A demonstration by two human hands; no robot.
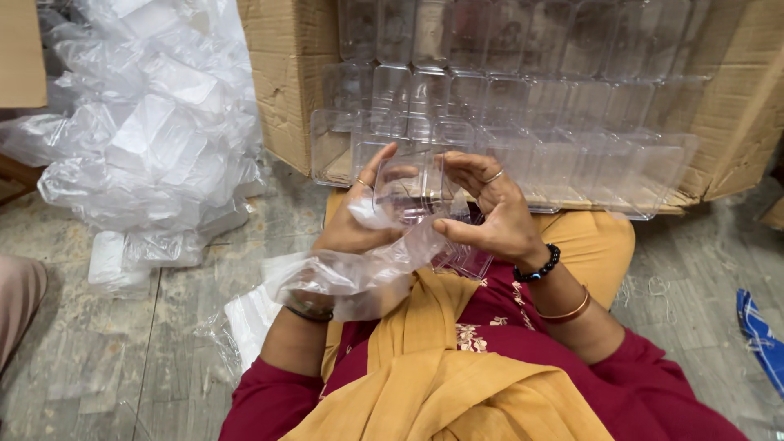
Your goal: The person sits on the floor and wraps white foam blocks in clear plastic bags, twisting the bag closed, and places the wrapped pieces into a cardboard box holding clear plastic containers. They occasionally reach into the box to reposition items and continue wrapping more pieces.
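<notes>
Both of my hands hold a small clear plastic box [411,189] in front of my chest. My left hand [355,220] cups it from the left, with a loose clear plastic bag [343,278] draped over the wrist and palm. My right hand [490,214] grips the box's right side, fingers curled over its top edge. More clear boxes [465,260] lie on my lap under the hands.
An open cardboard carton [286,90] lies on its side ahead, stacked with rows of clear plastic boxes [523,106]. A heap of clear plastic bags with boxes [155,139] fills the left. A blue wrapper [759,331] lies on the floor at right.
</notes>
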